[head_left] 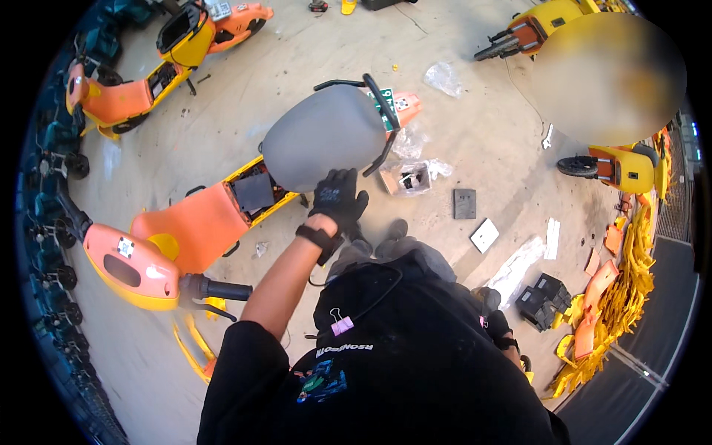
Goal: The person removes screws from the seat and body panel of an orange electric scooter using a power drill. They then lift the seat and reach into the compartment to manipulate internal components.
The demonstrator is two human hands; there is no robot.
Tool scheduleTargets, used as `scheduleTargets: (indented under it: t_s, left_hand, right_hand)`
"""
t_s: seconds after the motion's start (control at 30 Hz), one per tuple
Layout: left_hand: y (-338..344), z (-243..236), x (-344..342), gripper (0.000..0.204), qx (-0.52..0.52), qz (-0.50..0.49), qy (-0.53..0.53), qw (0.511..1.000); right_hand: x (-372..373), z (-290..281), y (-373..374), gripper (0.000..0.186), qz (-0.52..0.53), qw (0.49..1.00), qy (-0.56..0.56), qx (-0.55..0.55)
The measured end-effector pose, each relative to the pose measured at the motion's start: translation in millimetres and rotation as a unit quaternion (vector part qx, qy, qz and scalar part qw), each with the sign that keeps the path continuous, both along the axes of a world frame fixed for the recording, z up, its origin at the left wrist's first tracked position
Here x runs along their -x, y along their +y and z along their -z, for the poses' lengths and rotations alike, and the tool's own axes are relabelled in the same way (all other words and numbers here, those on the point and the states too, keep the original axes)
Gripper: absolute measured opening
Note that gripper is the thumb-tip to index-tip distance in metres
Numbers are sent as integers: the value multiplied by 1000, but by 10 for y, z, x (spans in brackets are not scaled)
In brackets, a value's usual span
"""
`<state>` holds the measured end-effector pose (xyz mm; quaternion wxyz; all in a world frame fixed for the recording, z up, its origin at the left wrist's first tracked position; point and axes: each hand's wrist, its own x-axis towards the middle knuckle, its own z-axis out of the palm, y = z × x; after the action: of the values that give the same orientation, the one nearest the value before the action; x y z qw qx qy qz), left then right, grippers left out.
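Grey seat (324, 137): left hand (337, 200) at its near edge, floor (475, 100) stretching beyond.

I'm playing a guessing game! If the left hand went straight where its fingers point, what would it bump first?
The left hand would probably meet the grey scooter seat first; they overlap at the seat's near edge in this picture, but I can't tell whether they touch.

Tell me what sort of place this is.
Probably a scooter repair or assembly area: a pink-and-yellow scooter has its middle compartment open, a wrench lies on the floor, and loose yellow body panels are heaped at the right.
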<state>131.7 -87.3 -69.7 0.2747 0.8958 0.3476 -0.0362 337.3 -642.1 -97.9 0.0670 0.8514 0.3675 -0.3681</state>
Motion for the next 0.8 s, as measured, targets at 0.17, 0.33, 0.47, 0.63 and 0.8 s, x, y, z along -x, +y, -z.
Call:
scheduleTargets:
  t_s: [0.17, 0.33, 0.47, 0.63, 0.8]
  left_hand:
    - [202, 506, -873, 52, -131, 183, 102, 969]
    - [617, 1233, -1410, 46, -220, 247, 57, 942]
    - [827, 1209, -1821, 43, -223, 359, 122, 898]
    - [1264, 2308, -1634, 47, -99, 375, 97, 916]
    - [1122, 2098, -1861, 43, -100, 400, 90, 907]
  right_hand:
    - [-35, 12, 5, 26, 72, 996, -19, -44]
    - [52, 299, 126, 25, 201, 978, -6, -52]
    - [479, 284, 53, 25, 304, 952, 1, -26]
    - [945, 267, 225, 24, 371, 928, 33, 6]
    - [1397, 199, 419, 24, 433, 900, 41, 28]
